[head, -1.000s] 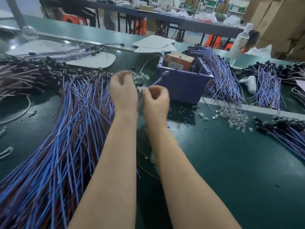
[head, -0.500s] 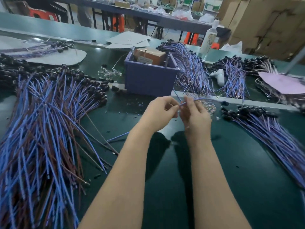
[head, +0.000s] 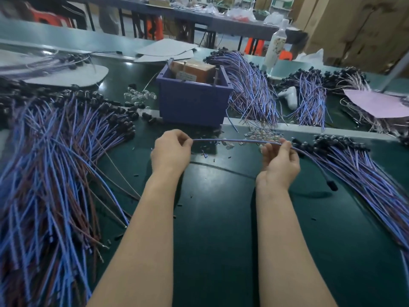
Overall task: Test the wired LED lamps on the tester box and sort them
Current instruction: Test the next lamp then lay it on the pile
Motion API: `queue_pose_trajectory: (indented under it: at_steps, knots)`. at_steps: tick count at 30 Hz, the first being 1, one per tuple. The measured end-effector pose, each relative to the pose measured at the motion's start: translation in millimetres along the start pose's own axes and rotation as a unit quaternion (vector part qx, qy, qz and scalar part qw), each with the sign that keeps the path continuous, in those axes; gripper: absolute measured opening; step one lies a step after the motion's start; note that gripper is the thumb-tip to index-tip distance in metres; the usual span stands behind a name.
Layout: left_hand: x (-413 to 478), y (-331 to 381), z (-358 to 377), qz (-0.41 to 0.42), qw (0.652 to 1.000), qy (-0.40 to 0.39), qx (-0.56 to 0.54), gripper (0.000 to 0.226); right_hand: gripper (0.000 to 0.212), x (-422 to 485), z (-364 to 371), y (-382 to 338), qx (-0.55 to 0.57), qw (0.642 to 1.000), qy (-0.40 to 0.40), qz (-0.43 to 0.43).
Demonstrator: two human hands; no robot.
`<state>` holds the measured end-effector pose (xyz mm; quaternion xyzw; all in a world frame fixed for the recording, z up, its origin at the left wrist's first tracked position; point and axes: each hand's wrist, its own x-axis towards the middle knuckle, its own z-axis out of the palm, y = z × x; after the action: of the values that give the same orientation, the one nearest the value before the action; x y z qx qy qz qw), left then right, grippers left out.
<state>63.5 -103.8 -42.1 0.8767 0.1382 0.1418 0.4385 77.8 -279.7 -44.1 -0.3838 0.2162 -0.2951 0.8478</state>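
Left grip (head: 171, 151) and right grip (head: 280, 159) tight on one wired lamp (head: 232, 141), now wider apart.

Green bench (head: 221, 229): lamp piles (head: 44, 173), purple box (head: 192, 105)

Your bench is a dark green table top (head: 221, 229) with a glossy finish, and soft patches of light reflect on it near the middle. A pale raised strip (head: 345, 132) crosses it from side to side. Farther back, a lighter green ledge (head: 66, 38) runs along its far edge. Beyond your bench stands a long dark table (head: 239, 27) on black metal legs, with orange plastic stools (head: 155, 26) showing between them. At your upper right, stacked brown cardboard cartons (head: 358, 29) fill the corner. The far end of the room is too blurred to make out.
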Motion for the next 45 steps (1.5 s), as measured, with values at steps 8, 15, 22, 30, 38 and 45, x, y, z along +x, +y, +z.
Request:
queue_pose_trajectory:
  at_steps: [8, 15, 22, 30, 38, 45]
  knots:
    - [-2, 3, 4, 0.018, 0.991, -0.046, -0.123, 0.016, 0.017, -4, 5, 5, -0.064, 0.995, -0.073, 0.039]
    - [-7, 8, 2, 0.078, 0.974, -0.105, -0.183, 0.016, 0.026, -7, 4, 5, -0.084, 0.982, -0.123, 0.114]
    - [-9, 9, 7, 0.086, 0.974, -0.135, -0.157, 0.012, 0.019, -22, 11, 12, -0.115, 0.959, -0.241, 0.097]
    - [-3, 1, 4, -0.008, 0.990, 0.039, -0.133, 0.031, 0.021, -19, 9, 6, -0.042, 0.982, -0.159, 0.095]
    - [-18, 21, 14, 0.087, 0.971, -0.168, -0.146, 0.022, 0.018, -29, 17, 10, 0.016, 0.971, -0.176, 0.164]
    - [-22, 30, 22, 0.021, 0.944, -0.063, -0.324, 0.020, 0.023, -53, 25, 20, -0.221, 0.937, -0.262, 0.072]
